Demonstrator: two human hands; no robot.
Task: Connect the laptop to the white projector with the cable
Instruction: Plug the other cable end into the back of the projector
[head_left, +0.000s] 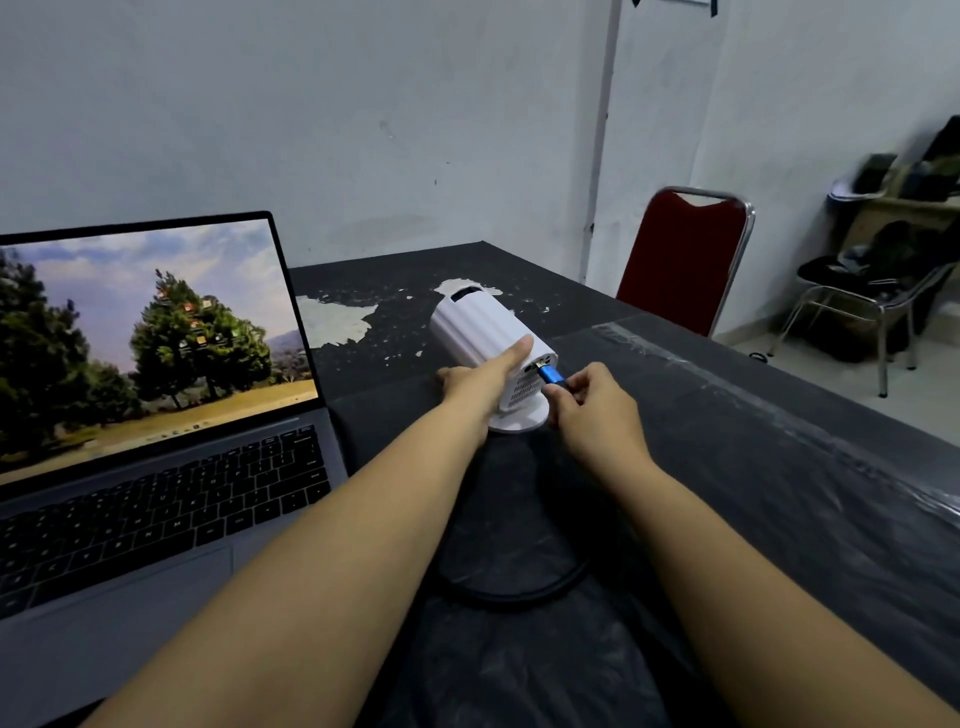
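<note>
On the black-covered table the white projector sits tilted on its round base, just right of the open laptop, whose screen shows trees under a cloudy sky; the left hand grasps the projector's body, thumb lying along its top near the rear panel. The right hand pinches the blue plug of the cable, its metal tip at a port on the projector's rear face, though how far in I cannot tell; the black cable loops on the table between the forearms; a red chair stands beyond the table's far edge
</note>
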